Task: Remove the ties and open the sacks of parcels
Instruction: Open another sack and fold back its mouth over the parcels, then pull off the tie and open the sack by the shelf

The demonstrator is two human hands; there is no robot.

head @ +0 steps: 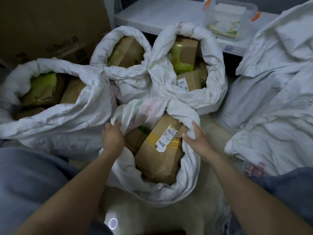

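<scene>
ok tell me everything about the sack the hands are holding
The sack is white, woven-looking plastic, crumpled, standing upright just in front of the person. Its mouth is open, the rim rolled down. The left hand and right hand each grip the rim on opposite sides. Inside lie brown cardboard parcels, the top one bearing yellow tape and a white label.

The frame's middle is crowded by open sacks point(94, 106), the nearest sack point(128, 175) packed with boxes point(159, 160). The right is blocked by closed sacks point(271, 82), the upper left by a cardboard box point(50, 22). Bare floor point(214, 127) is left right of centre.
</scene>
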